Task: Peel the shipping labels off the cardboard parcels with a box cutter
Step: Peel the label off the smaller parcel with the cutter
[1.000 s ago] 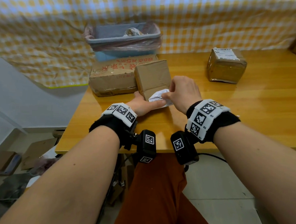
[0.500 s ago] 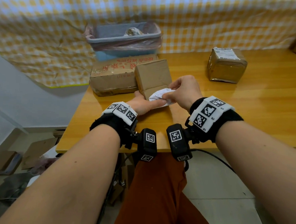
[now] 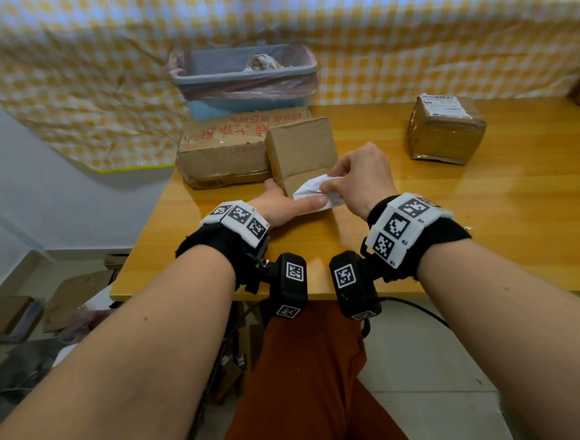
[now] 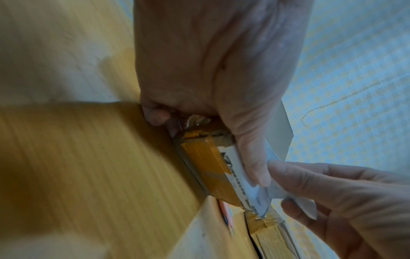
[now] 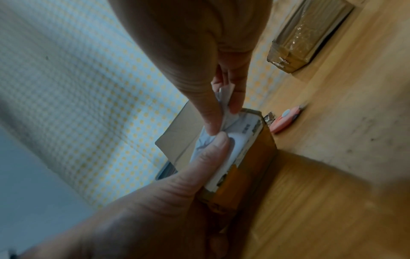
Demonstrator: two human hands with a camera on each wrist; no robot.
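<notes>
Shipping label (image 3: 313, 187), partly lifted off the small parcel (image 3: 300, 152): right hand (image 3: 362, 176) pinches it; left hand (image 3: 283, 204) grips the parcel, thumb on the label.

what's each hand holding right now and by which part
The right hand pinches the shipping label by its peeled-up, crumpled free end. The left hand grips the small parcel at its near end, thumb pressing the label down.

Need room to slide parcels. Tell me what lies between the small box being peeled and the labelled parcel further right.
A pink box cutter beside the small box, then bare table up to the parcel; right wrist view.
</notes>
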